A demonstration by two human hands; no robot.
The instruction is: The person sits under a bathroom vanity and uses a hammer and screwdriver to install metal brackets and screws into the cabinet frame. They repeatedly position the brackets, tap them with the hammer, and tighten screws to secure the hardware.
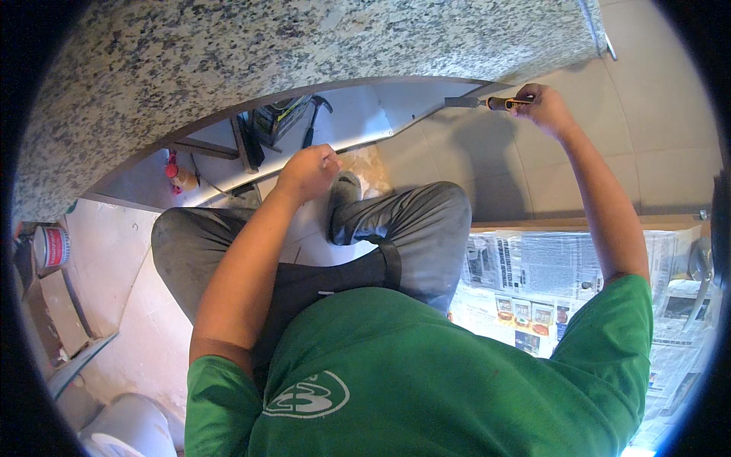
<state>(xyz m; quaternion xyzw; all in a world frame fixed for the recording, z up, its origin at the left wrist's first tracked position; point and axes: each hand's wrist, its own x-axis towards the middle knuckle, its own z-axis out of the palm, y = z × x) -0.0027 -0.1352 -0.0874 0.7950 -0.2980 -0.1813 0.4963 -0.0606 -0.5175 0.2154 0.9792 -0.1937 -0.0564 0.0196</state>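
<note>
both arms outstretched, left grip [308, 171] and right grip [542, 107] fisted.

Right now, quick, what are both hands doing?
Left hand: closed in a fist, whether it holds anything cannot be told.
Right hand: closed on a chisel with an orange and black handle.

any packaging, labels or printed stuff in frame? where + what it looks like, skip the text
Round can with a red and white label: far left, standing by flat brown cardboard pieces.
Newspaper sheets: spread flat at right below the right arm, grey print with small colour pictures.
Dark box with yellow-green trim: in the opening under the speckled granite counter, above the left hand.
No screens or signs.
</note>
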